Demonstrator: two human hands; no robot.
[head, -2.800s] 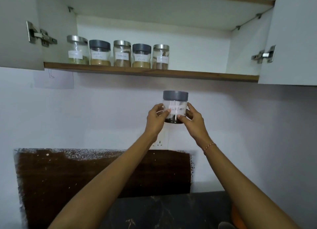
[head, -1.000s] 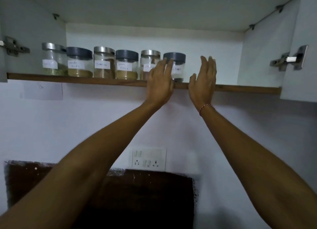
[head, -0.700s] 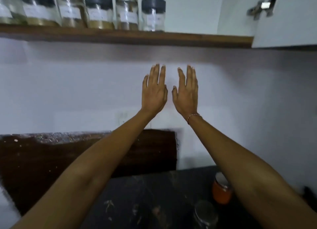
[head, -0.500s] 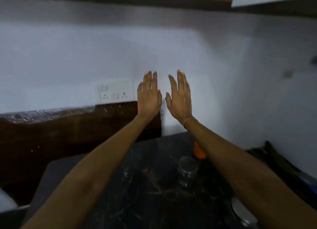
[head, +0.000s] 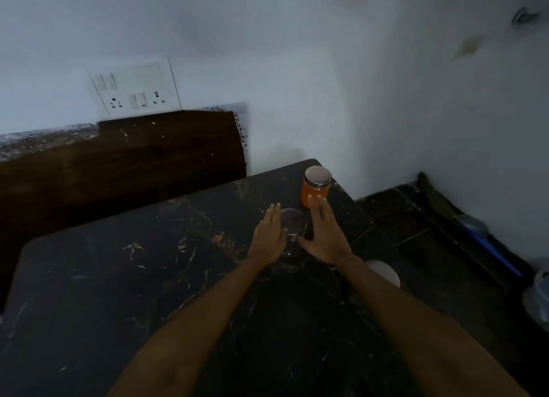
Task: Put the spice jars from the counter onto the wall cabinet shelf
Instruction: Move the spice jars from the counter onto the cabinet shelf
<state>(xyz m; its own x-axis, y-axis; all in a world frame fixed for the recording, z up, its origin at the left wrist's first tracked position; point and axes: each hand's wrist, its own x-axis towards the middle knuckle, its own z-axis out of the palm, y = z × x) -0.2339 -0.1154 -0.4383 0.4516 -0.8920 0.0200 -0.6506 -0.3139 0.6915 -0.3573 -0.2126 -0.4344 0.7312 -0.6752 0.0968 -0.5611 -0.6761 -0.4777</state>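
Black marble-veined stone forms the counter [head: 124, 277], and on its far right part stand the jars that remain to go up. A clear jar [head: 292, 227] with a dark lid sits upright between the two hands; whether either palm actually touches its glass is not clear. The left hand [head: 269, 237] lies along its left side with fingers straight and together, holding nothing. The right hand [head: 325, 233] mirrors it on the right side, fingers straight, thumb spread toward the jar's base, a beaded bracelet [head: 350, 260] at the wrist. Just beyond the right fingertips stands an orange jar [head: 315, 187] with a metal lid, near the counter's back corner. A pale round lid-like shape [head: 386, 273] shows beside the right forearm, partly hidden by it; what it belongs to cannot be told. A dark wooden board [head: 133, 159] leans against the white wall behind the counter, with a switch and socket plate [head: 133, 89] above it. Dark floor tiles [head: 416, 218] and blurred bluish things lie to the right, below the counter edge.

Half a second ago both hands were raised flat in front of the wall, above the jars. They have since dropped to counter level and closed in around the clear jar, and the view has tilted down, so the cabinet's lower edge has left the picture.
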